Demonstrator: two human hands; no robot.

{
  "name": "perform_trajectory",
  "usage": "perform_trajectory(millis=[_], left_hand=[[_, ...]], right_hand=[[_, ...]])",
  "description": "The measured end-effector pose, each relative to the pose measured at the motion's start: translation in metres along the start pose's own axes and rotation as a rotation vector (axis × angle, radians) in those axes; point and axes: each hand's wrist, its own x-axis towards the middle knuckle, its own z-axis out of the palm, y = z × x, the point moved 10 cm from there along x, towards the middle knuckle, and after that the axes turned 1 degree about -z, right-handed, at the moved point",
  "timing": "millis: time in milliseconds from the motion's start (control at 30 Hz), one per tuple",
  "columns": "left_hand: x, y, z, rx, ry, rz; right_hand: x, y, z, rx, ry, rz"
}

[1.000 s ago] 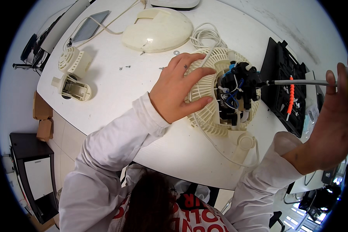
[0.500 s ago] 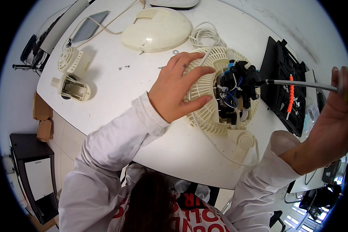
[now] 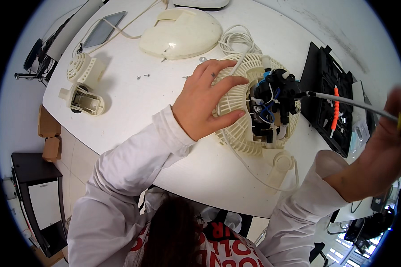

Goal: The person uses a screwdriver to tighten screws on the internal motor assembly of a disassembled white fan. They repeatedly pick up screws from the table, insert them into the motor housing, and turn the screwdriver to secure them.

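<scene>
My left hand (image 3: pixel 202 100) grips the cream fan grille (image 3: pixel 240 135), fingers spread and curved over its ribs, thumb beside the central opening. A black motor assembly (image 3: pixel 283 95) with blue and white wires sits in that opening. My right hand (image 3: pixel 378 147), partly blurred at the right edge, holds a screwdriver (image 3: pixel 347 100) whose long metal shaft reaches left to the black assembly; its handle is mostly hidden, with a bit of yellow showing. A cream stand piece (image 3: pixel 278 169) hangs off the grille's near side, with a white cord looping around it.
A cream oval cover (image 3: pixel 180 35) and coiled cord (image 3: pixel 236 42) lie at the back; cream housing parts (image 3: pixel 84 100), a grey plate (image 3: pixel 104 29) and small screws (image 3: pixel 146 75) lie leftward. A black tool case (image 3: pixel 321 75) with an orange flexible shaft (image 3: pixel 335 109) stands rightward. Brown boxes (image 3: pixel 49 124) lie beyond the table.
The right end of the screwdriver has swung down and my right hand's fingers have shifted with it. My left hand stays on the grille.
</scene>
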Motion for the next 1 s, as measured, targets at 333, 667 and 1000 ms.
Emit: perform_trajectory(millis=[333, 667, 1000], left_hand=[[-0.001, 0.000, 0.001, 0.000, -0.057, -0.030], [-0.003, 0.001, 0.000, 0.003, -0.053, -0.027], [-0.001, 0.002, -0.001, 0.037, 0.003, 0.015]], right_hand=[[-0.005, 0.010, 0.011, 0.022, -0.203, 0.021], [0.013, 0.014, -0.003, 0.153, -0.328, 0.046], [-0.003, -0.002, 0.029, -0.393, -0.112, -0.040]])
